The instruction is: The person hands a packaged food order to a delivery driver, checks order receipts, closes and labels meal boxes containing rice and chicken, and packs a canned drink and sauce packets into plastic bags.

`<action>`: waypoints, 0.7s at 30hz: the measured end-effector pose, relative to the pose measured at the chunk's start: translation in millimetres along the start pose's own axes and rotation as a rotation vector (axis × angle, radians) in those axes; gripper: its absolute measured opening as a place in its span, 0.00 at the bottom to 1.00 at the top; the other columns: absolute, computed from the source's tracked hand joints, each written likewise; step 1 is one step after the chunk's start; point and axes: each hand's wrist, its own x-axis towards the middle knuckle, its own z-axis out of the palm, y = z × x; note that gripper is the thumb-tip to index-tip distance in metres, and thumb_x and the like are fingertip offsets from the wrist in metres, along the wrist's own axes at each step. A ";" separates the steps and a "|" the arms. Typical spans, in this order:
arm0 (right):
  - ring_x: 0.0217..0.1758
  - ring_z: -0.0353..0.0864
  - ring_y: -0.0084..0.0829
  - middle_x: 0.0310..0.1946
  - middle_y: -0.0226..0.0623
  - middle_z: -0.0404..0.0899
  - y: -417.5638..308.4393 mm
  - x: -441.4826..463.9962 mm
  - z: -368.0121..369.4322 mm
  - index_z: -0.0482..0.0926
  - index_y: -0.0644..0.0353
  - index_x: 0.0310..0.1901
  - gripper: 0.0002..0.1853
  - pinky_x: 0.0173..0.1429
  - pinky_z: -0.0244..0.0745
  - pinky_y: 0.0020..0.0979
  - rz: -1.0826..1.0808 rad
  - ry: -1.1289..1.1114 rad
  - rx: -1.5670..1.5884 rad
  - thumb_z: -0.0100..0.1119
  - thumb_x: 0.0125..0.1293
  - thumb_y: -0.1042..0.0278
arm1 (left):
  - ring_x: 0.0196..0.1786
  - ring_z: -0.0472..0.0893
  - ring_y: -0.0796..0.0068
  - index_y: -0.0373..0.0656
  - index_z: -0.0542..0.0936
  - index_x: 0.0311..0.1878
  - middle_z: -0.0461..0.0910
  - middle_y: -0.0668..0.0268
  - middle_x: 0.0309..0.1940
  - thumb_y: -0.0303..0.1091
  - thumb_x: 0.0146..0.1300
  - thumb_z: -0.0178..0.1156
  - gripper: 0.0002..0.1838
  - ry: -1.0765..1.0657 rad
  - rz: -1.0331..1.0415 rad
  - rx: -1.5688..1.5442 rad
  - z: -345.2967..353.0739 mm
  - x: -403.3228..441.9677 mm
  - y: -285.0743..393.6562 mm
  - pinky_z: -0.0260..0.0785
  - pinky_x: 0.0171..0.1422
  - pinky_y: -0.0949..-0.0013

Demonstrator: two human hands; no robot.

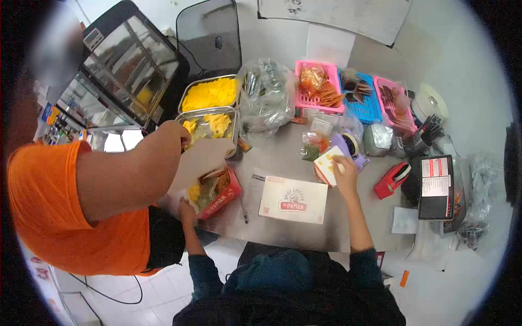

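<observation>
The grey tabletop [272, 160] stands by a pale wall [462, 76], above a tiled floor [163, 304]. Beyond the white box [293, 200], pink [300, 98] and blue [375, 115] baskets hold packets; to its upper left, two metal trays [234, 136] hold yellow food [209, 93]. Right of its top edge, the right hand [345, 171] grips the small box [326, 165]. Left of it, the left hand [187, 213] is at the filled red box [220, 204], its grip unclear.

Pale, plain walls [473, 92] close in around the grey tabletop [283, 155], a whiteboard [348, 13] hung above it; white tiles [163, 301] cover the floor, a glass-sided display cabinet [130, 65] stands at the left, and fairly even light fills the room
</observation>
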 end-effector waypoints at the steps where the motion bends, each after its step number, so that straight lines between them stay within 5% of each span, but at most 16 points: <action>1: 0.39 0.73 0.39 0.33 0.43 0.74 10.7 19.8 12.1 0.75 0.65 0.35 0.09 0.44 0.67 0.33 -0.080 -0.075 -0.049 0.52 0.50 0.77 | 0.39 0.72 0.43 0.31 0.69 0.42 0.72 0.42 0.35 0.30 0.59 0.42 0.13 -0.009 0.008 -0.007 -0.2 -8.8 1.7 0.63 0.41 0.53; 9: 0.34 0.75 0.37 0.25 0.40 0.76 96.5 98.4 117.7 0.77 0.58 0.24 0.07 0.37 0.69 0.35 -0.312 -0.410 -0.758 0.60 0.45 0.64 | 0.40 0.71 0.44 0.31 0.71 0.41 0.72 0.43 0.34 0.31 0.59 0.42 0.13 0.042 -0.089 -0.140 1.9 -87.1 38.2 0.62 0.44 0.54; 12: 0.36 0.77 0.39 0.24 0.43 0.77 79.5 118.2 113.2 0.78 0.59 0.22 0.11 0.39 0.70 0.37 -0.217 -0.521 -0.620 0.56 0.48 0.59 | 0.40 0.72 0.45 0.30 0.71 0.41 0.73 0.43 0.34 0.28 0.59 0.41 0.13 0.136 -0.089 -0.212 0.8 -109.2 41.2 0.63 0.43 0.56; 16: 0.28 0.75 0.26 0.23 0.34 0.77 37.8 165.1 81.0 0.77 0.60 0.26 0.06 0.32 0.69 0.28 -0.223 -0.911 0.035 0.61 0.45 0.69 | 0.40 0.73 0.47 0.30 0.70 0.43 0.73 0.44 0.34 0.26 0.59 0.41 0.13 0.105 -0.217 -0.220 -21.1 -119.3 51.7 0.64 0.43 0.60; 18: 0.26 0.72 0.21 0.20 0.30 0.74 34.7 201.2 93.9 0.76 0.62 0.28 0.08 0.30 0.67 0.27 -0.189 -0.900 0.212 0.61 0.47 0.68 | 0.38 0.73 0.47 0.31 0.70 0.41 0.74 0.45 0.32 0.26 0.59 0.42 0.12 0.178 -0.132 -0.287 -26.7 -115.8 44.0 0.64 0.41 0.61; 21: 0.23 0.70 0.25 0.19 0.34 0.72 -29.0 231.9 66.6 0.74 0.65 0.27 0.10 0.29 0.66 0.30 -0.277 -0.480 0.252 0.60 0.48 0.66 | 0.34 0.74 0.50 0.31 0.71 0.39 0.74 0.46 0.30 0.28 0.60 0.42 0.11 0.170 -0.097 -0.361 -48.6 -112.9 63.3 0.65 0.38 0.63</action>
